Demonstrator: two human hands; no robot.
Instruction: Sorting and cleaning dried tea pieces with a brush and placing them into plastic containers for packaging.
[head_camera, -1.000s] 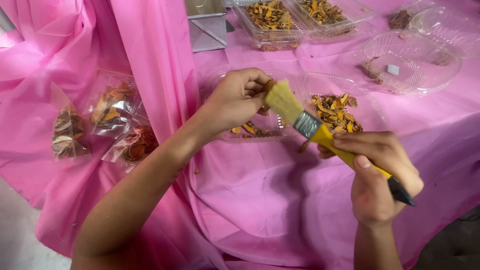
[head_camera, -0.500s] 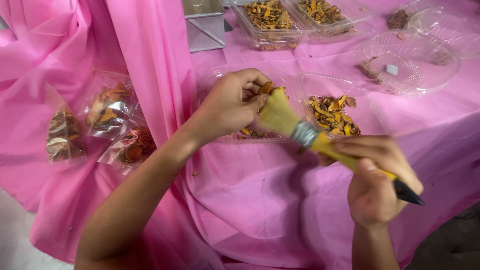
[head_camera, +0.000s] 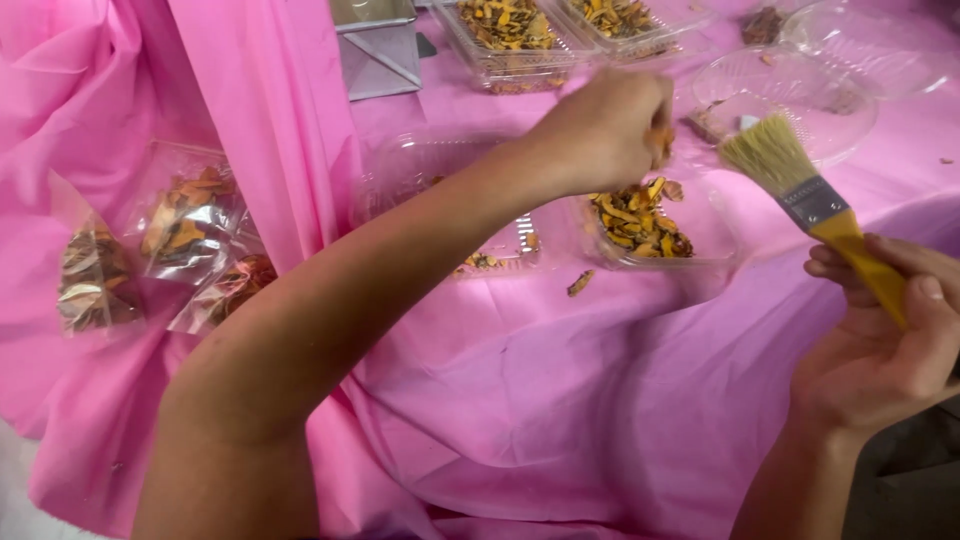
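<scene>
The left hand (head_camera: 605, 130) pinched an orange chip (head_camera: 660, 140) in closed fingers above a clear tray (head_camera: 700, 235) of chips. The right hand (head_camera: 880, 350) gripped a yellow-handled brush (head_camera: 810, 195), bristles raised clear beside the tray, over the pink cloth (head_camera: 560, 400).
</scene>
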